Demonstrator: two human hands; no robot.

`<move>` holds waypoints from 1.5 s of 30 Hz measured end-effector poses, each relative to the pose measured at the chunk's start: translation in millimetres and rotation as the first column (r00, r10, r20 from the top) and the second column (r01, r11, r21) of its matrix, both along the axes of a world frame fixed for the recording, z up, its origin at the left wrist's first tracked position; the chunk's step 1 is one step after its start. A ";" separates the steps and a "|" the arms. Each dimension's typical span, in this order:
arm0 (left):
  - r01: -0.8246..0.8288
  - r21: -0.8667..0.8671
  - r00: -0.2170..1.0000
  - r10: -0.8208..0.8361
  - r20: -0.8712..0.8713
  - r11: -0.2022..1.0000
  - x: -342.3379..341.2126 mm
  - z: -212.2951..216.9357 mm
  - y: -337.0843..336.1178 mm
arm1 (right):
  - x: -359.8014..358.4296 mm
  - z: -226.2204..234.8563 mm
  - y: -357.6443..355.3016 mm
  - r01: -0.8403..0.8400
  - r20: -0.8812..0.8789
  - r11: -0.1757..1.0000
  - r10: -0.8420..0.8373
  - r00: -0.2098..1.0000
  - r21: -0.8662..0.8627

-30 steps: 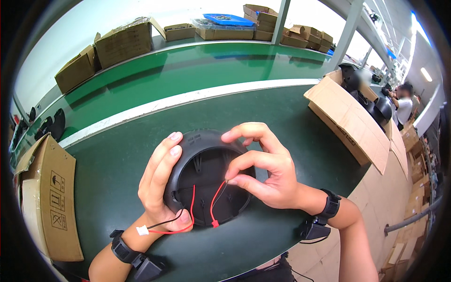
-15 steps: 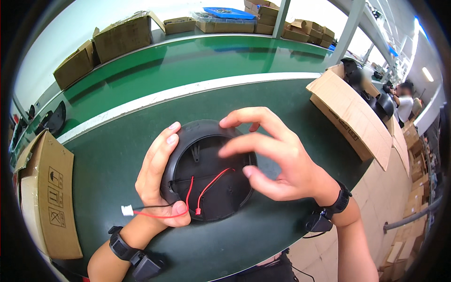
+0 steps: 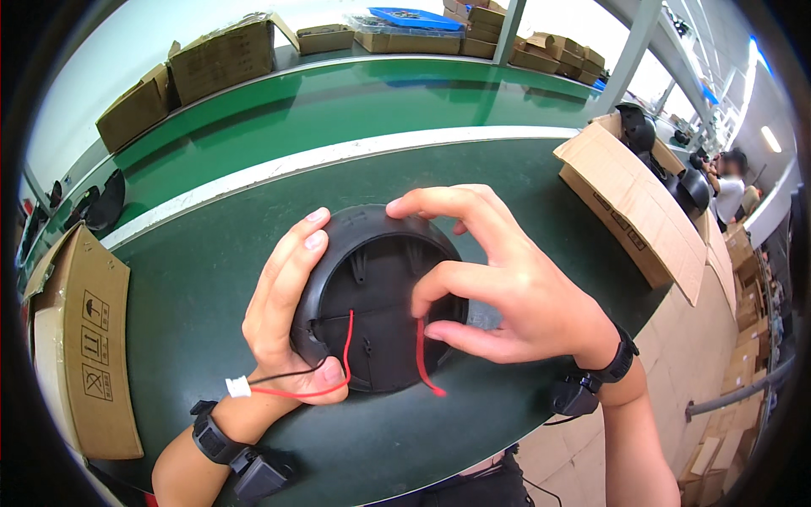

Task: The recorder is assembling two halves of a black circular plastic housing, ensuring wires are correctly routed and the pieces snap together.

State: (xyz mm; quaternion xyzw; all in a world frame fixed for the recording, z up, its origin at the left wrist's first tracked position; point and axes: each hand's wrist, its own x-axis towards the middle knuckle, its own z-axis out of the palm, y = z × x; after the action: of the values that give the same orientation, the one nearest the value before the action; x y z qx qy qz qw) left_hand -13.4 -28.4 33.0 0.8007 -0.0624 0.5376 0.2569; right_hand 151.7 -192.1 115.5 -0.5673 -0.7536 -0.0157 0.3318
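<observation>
My left hand [image 3: 277, 317] is closed on the left side of a round black plastic housing [image 3: 345, 245], its hollow inside facing up. Fingers lie on the outer rim, and the thumb sits at the lower left edge. By that thumb run a red and a black wire ending in a white connector [image 3: 238, 386]. My right hand [image 3: 519, 291] pinches a short red wire [image 3: 422, 363] between thumb and index finger over the housing's right part. Its red end hangs past the lower rim, slightly blurred. Another fingertip of this hand touches the top rim.
A cardboard box [image 3: 106, 346] stands at the left on the green table [image 3: 194, 296]. At the right, an open carton [image 3: 625, 211] holds black rounded parts [image 3: 694, 190]. Boxes and a blue tray [image 3: 416, 17] line the back shelf. A person [image 3: 728, 194] is far right.
My right thumb and index finger have closed on the short red wire, which has swung right and now hangs over the lower rim. The left hand keeps its hold.
</observation>
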 end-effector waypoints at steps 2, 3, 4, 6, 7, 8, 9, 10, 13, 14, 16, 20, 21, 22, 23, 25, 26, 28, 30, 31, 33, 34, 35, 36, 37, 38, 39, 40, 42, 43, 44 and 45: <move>0.026 0.051 1.000 -0.027 0.007 0.998 -1.1 1.0 2.1 | -0.5 -0.1 0.8 -0.012 0.035 0.999 0.011 0.999 0.049; 0.025 0.050 1.000 -0.026 0.009 0.998 -0.8 1.7 1.8 | -0.2 0.2 0.7 -0.022 0.072 0.995 0.015 0.997 0.096; 0.021 0.034 1.000 -0.021 0.003 0.999 -0.7 2.2 1.4 | -0.1 -0.4 0.9 -0.023 0.074 0.995 0.016 0.997 0.094; 0.013 0.018 1.000 -0.013 -0.005 1.000 -0.8 2.3 1.3 | 0.0 -3.8 2.4 -0.033 0.189 0.979 -0.006 0.982 0.201; -0.001 0.031 1.000 0.001 -0.006 1.000 -1.1 1.8 1.5 | 0.4 -5.2 3.1 -0.037 0.188 0.979 -0.001 0.982 0.201; -0.015 0.044 1.000 0.015 -0.006 0.999 -1.7 1.4 1.8 | 1.0 -6.4 3.5 -0.045 0.211 0.975 -0.002 0.978 0.217; -0.012 0.043 1.000 0.012 -0.004 0.999 -0.7 1.4 1.8 | 1.8 -6.8 2.7 -0.047 0.238 0.972 -0.010 0.971 0.232; 0.001 0.048 1.000 -0.001 0.006 0.999 0.2 1.4 1.8 | 4.5 -6.8 4.5 -0.078 0.218 0.970 0.027 0.976 0.229; 0.023 0.029 1.000 -0.023 0.016 0.999 1.3 1.9 0.7 | 5.0 -12.0 6.1 -0.138 0.209 0.970 0.095 0.973 0.200; 0.032 0.006 0.999 -0.032 0.016 0.999 1.8 2.2 0.2 | 4.2 -11.5 5.6 -0.137 0.206 0.970 0.095 0.974 0.201; 0.018 0.032 1.000 -0.019 0.015 0.999 1.6 2.6 0.7 | 3.0 -12.3 6.1 -0.142 0.177 0.974 0.110 0.978 0.177; -0.034 0.064 0.999 0.034 0.000 0.997 -2.0 3.9 -0.4 | 1.2 -12.5 7.4 -0.108 0.091 0.959 0.087 0.992 0.262; -0.033 0.061 0.999 0.033 -0.001 0.998 -1.5 4.1 -0.5 | 2.4 -13.5 7.8 -0.107 0.091 0.960 0.087 0.992 0.259; -0.024 0.043 1.000 0.024 0.005 0.999 -0.8 4.2 -0.6 | 3.8 -14.5 8.1 -0.056 0.034 0.953 0.048 0.998 0.298; -0.015 0.025 1.000 0.015 0.011 1.000 -0.2 4.4 -0.9 | 4.4 -15.2 8.4 -0.003 -0.023 0.943 0.011 1.000 0.333; -0.043 0.030 0.999 0.043 0.020 0.999 1.7 3.9 -3.4 | 2.9 -12.8 8.0 0.052 -0.027 0.938 -0.045 0.999 0.342; -0.068 0.038 0.997 0.067 0.029 0.997 3.4 2.4 -3.7 | 4.1 -14.2 7.9 0.063 -0.046 0.942 -0.051 0.998 0.330; -0.060 0.044 0.997 0.059 0.039 0.997 3.1 3.1 -2.8 | 1.8 -15.3 6.4 0.104 -0.152 0.958 -0.065 0.986 0.268; -0.053 0.051 0.998 0.050 0.049 0.997 2.6 3.8 -1.9 | 1.3 -19.2 7.9 0.120 -0.179 0.953 -0.072 0.981 0.279; -0.037 0.054 0.998 0.035 0.043 0.998 1.8 4.7 -1.4 | 1.5 -21.3 8.7 0.138 -0.205 0.947 -0.079 0.976 0.290; -0.020 0.056 0.999 0.018 0.038 0.998 1.1 5.2 -0.9 | 1.3 -23.3 8.7 0.148 -0.220 0.945 -0.084 0.972 0.293; -0.019 0.060 0.999 0.016 0.035 0.998 1.1 5.5 -0.9 | 1.1 -23.7 8.5 0.158 -0.233 0.942 -0.089 0.968 0.298; -0.016 0.063 0.999 0.014 0.032 0.998 1.0 5.9 -0.9 | 0.9 -24.2 8.4 0.159 -0.232 0.941 -0.090 0.969 0.298; -0.015 0.062 0.999 0.013 0.032 0.998 1.1 5.1 -0.4 | 1.1 -25.5 8.6 0.159 -0.255 0.939 -0.080 0.964 0.306; -0.026 0.066 0.999 0.024 0.023 0.998 1.3 4.1 0.3 | 1.3 -25.9 8.5 0.159 -0.278 0.936 -0.070 0.958 0.314; -0.036 0.069 0.999 0.035 0.015 0.997 1.9 3.2 0.7 | 1.5 -24.0 7.4 0.161 -0.277 0.936 -0.072 0.958 0.314; -0.041 0.069 0.999 0.040 0.012 0.997 1.2 1.8 1.3 | 1.9 -21.5 7.2 0.144 -0.282 0.948 -0.062 0.957 0.283; -0.018 0.023 1.000 0.018 0.011 1.000 0.6 0.4 1.8 | 2.8 -18.8 6.8 0.127 -0.287 0.959 -0.052 0.957 0.251; 0.007 -0.023 1.000 -0.007 0.013 1.000 0.6 -1.0 2.1 | 9.6 -11.4 4.3 0.082 -0.207 0.970 -0.033 0.978 0.230; 0.008 -0.027 1.000 -0.008 0.011 1.000 1.5 -1.1 1.8 | 12.0 -7.2 1.3 0.042 -0.125 0.978 -0.016 0.992 0.206; 0.010 -0.031 1.000 -0.010 0.009 0.999 2.5 -1.4 1.6 | 11.4 -2.2 -2.2 0.068 -0.088 0.984 -0.054 0.995 0.165; 0.014 -0.032 1.000 -0.013 0.011 0.999 3.5 -1.8 1.7 | 12.7 -2.4 -2.0 0.071 -0.086 0.984 -0.058 0.995 0.164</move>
State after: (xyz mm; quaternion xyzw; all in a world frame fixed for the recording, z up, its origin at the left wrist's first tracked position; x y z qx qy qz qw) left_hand -9.9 -26.7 31.2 0.7931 -0.0606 0.5410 0.2731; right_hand 164.3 -194.0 113.1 -0.5618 -0.7167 -0.0666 0.4078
